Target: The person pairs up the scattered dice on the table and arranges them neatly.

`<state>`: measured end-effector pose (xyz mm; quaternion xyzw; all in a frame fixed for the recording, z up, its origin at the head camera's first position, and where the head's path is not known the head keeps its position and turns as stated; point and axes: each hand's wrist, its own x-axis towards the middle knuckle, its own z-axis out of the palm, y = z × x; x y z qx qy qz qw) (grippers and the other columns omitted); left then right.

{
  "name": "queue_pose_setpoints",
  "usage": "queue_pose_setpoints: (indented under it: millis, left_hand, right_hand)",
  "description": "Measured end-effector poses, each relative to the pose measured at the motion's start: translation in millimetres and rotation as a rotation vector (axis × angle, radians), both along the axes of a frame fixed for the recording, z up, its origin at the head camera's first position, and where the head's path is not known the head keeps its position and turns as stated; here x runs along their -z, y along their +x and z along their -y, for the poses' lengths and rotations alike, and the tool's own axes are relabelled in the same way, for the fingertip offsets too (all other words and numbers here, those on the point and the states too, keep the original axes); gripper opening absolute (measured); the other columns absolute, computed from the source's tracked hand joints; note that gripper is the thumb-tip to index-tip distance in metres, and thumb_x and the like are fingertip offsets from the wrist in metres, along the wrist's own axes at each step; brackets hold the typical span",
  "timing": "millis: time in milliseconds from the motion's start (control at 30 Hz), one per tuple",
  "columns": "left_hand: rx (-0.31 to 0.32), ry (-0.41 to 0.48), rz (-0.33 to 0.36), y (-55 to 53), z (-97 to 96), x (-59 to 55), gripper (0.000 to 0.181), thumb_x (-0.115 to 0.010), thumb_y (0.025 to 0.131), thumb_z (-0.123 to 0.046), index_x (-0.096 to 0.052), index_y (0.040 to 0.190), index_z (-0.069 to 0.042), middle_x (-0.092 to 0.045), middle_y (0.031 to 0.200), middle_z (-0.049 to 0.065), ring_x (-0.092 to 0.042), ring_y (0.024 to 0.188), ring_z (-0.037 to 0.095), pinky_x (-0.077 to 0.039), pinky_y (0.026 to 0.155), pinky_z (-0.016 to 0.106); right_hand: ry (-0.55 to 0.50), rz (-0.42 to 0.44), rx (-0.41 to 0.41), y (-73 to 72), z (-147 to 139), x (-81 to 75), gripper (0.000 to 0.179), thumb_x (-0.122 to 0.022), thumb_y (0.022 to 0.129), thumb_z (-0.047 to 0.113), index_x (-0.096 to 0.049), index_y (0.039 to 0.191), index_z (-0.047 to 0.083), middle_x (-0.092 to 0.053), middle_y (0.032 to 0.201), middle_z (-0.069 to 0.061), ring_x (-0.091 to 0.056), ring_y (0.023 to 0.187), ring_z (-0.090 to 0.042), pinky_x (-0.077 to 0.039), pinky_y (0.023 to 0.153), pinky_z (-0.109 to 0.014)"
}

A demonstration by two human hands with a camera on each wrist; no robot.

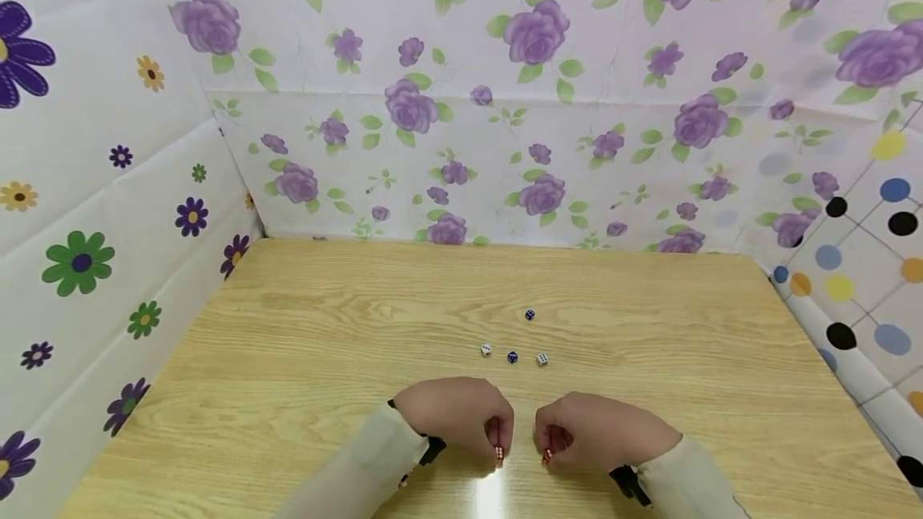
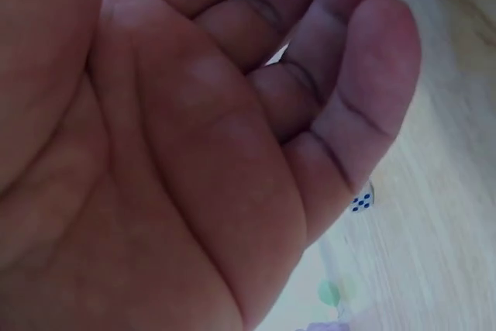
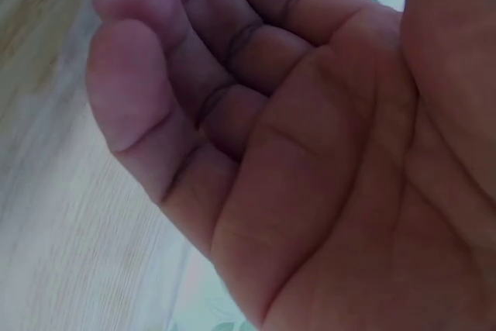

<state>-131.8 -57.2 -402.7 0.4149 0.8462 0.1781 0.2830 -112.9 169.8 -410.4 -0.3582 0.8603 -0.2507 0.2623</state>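
Low over the near part of the table, my left hand [image 1: 465,416] pinches a red die [image 1: 499,455] between thumb and fingers. Opposite it, a small gap away, my right hand [image 1: 602,427] pinches another red die [image 1: 547,456]. Beyond the hands lie a white die [image 1: 486,350], a blue die [image 1: 513,357] and a second white die [image 1: 542,360], roughly in a row. One more blue die [image 1: 530,315] sits farther back. Both wrist views show curled fingers and palm; the red dice are hidden there. A white die [image 2: 362,200] with blue dots peeks out past the left little finger.
The wooden table [image 1: 324,303] meets a wall of purple-flowered cloth [image 1: 490,94] at the back. Cloth with bright flowers [image 1: 108,183] stands along the left side, and dotted cloth [image 1: 865,287] along the right. Light glares off the table [image 1: 489,499] between the forearms.
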Motion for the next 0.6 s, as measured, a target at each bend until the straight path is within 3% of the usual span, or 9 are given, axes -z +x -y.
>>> queue_pose_setpoints:
  millis: [600]
  left_hand:
    - [0.014, -0.039, 0.006, 4.0, -3.0, 4.4, 0.015, -0.078, 0.076, -0.019, -0.065, 0.077, -0.027, -0.059, 0.07, -0.019, -0.052, 0.064, -0.004, -0.044, 0.059, 0.016]
  right_hand:
    - [-0.008, 0.019, -0.056, 4.4, 6.1, 3.1, 0.017, -0.075, 0.08, 0.015, -0.06, 0.083, 0.024, -0.055, 0.073, 0.019, -0.048, 0.062, 0.004, -0.045, 0.059, -0.018]
